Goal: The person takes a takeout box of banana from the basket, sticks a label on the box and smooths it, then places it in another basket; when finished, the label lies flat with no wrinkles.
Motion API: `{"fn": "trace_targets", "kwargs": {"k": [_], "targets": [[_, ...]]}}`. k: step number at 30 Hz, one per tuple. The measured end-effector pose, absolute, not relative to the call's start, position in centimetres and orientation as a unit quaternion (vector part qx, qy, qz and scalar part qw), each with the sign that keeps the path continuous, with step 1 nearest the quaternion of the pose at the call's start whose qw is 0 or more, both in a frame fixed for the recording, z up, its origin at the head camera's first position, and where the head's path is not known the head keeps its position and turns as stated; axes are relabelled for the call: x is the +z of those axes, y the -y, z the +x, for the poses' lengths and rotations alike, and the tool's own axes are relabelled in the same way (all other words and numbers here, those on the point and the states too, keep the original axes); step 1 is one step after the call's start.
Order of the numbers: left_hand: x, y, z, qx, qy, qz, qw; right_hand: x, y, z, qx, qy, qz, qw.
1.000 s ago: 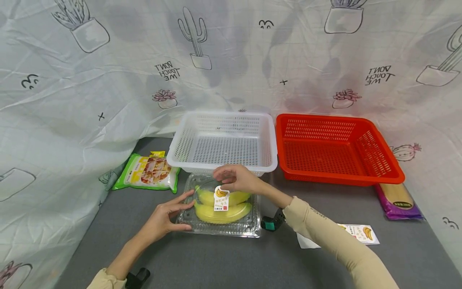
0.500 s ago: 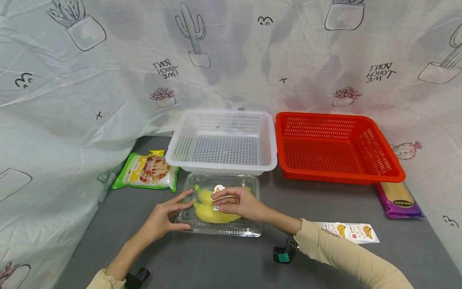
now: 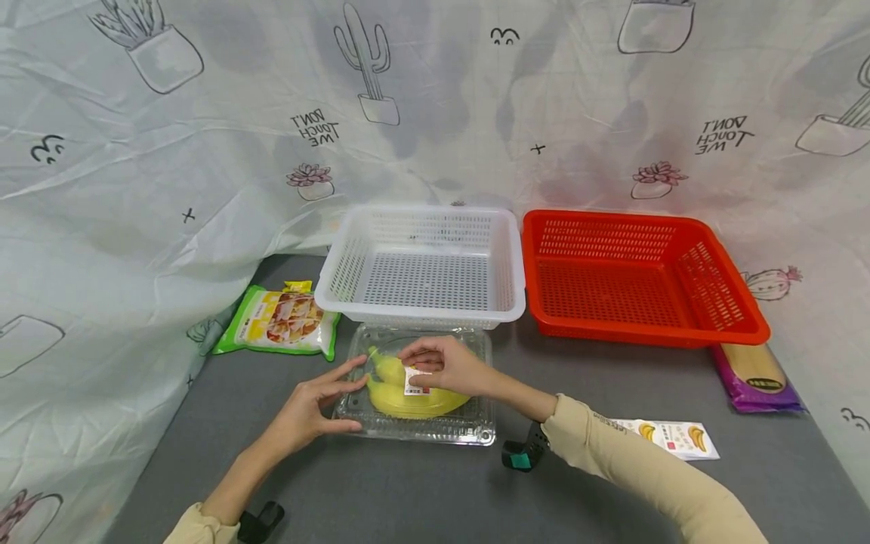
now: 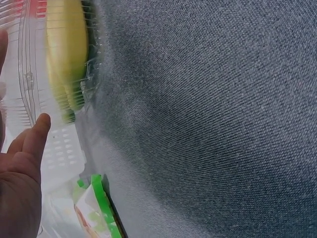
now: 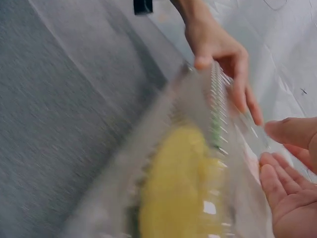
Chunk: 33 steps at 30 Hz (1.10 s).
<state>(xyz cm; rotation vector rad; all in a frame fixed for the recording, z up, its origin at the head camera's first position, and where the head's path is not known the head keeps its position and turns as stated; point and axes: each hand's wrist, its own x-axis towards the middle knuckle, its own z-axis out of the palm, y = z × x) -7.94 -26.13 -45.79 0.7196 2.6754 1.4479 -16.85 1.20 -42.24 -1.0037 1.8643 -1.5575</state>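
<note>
A clear plastic clamshell box (image 3: 435, 433) lies on the grey table with yellow bananas (image 3: 408, 406) inside. On its lid is a white banana label (image 3: 415, 387), its upper part covered by my right hand (image 3: 451, 369). The fingers of that hand are loosely bent over the label, fingertips right at the lid. My left hand (image 3: 306, 408) rests against the box's left side, fingers and thumb spread. In the left wrist view, a left fingertip (image 4: 43, 120) lies at the box's ribbed edge. The right wrist view is blurred, with bananas (image 5: 173, 183) under the plastic.
Behind the box stand a white basket (image 3: 421, 311) and a red basket (image 3: 632, 334). A green-edged food bag (image 3: 285, 323) lies to the left. On the right are a purple packet (image 3: 757, 381) and a strip of banana labels (image 3: 680, 438), partly behind my right sleeve.
My right hand slid from the label's top down over it towards me, then back a little towards the far side. My left hand and the box stayed in place.
</note>
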Motion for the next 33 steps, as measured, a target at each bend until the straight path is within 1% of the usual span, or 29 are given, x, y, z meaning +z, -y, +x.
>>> {"fn": "trace_targets", "kwargs": {"k": [3,7,13,16,18,23,27,33], "targets": [[-46.0,25.9,-8.0,0.464,-0.856,0.229,0.009,-42.2,-1.3,-17.7,-0.554,-0.709,-0.369,0.232],[-46.3,25.8,-7.9,0.462,-0.856,0.23,0.004,-42.3,-2.2,-18.5,-0.552,-0.722,-0.371,0.19],[-46.9,25.9,-7.1,0.454,-0.858,0.24,-0.026,-42.2,-6.4,-19.0,-0.609,-0.7,-0.351,0.126],[-47.0,25.9,-6.7,0.447,-0.863,0.229,-0.05,-42.2,-9.5,-19.3,-0.626,-0.702,-0.332,0.071],[-47.1,25.8,-6.5,0.447,-0.867,0.214,-0.057,-42.2,-12.0,-19.3,-0.626,-0.713,-0.316,0.029],[-47.3,24.8,-6.1,0.443,-0.879,0.173,-0.042,-42.2,-19.4,-18.9,-0.585,-0.763,-0.268,-0.061],[-47.2,24.1,-6.1,0.431,-0.891,0.14,-0.038,-42.1,-24.9,-18.5,-0.538,-0.807,-0.219,-0.106],[-47.0,23.7,-6.5,0.408,-0.902,0.125,-0.06,-41.5,-32.0,-17.7,-0.454,-0.872,-0.118,-0.139]]}}
